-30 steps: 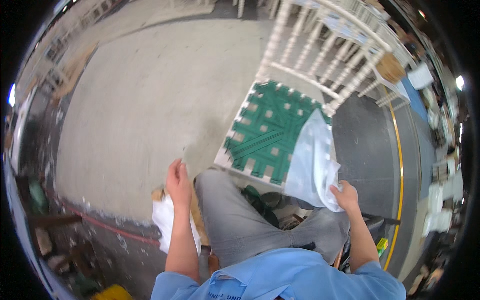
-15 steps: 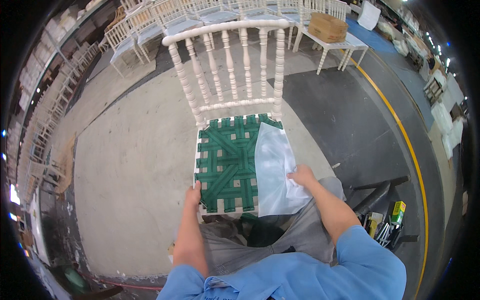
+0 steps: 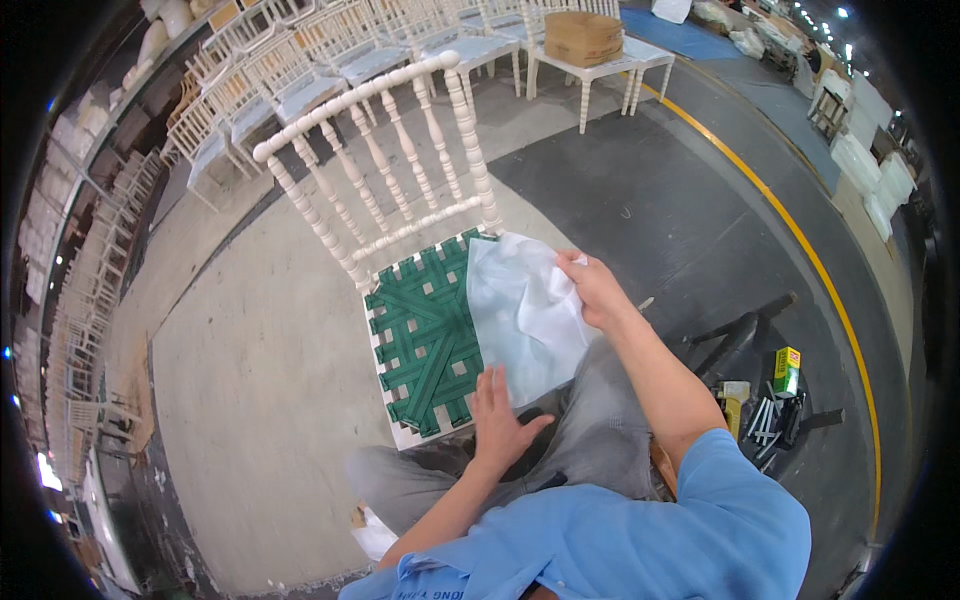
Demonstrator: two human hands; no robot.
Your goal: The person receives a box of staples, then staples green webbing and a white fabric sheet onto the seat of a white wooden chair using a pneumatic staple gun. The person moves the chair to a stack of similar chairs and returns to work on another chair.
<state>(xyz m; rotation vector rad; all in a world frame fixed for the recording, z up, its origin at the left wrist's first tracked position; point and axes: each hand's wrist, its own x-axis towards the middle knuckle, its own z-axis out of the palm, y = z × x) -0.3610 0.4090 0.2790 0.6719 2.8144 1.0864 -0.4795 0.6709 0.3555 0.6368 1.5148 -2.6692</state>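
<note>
Right hand (image 3: 597, 290) pinches the thin white cloth (image 3: 525, 310); left hand (image 3: 500, 430), fingers spread, gripping nothing, should smooth it flat across the green woven-strap seat (image 3: 440, 320).

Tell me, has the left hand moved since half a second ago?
Yes: against the chair seat, the left hand moved right, from the seat's left edge to its front.
</note>
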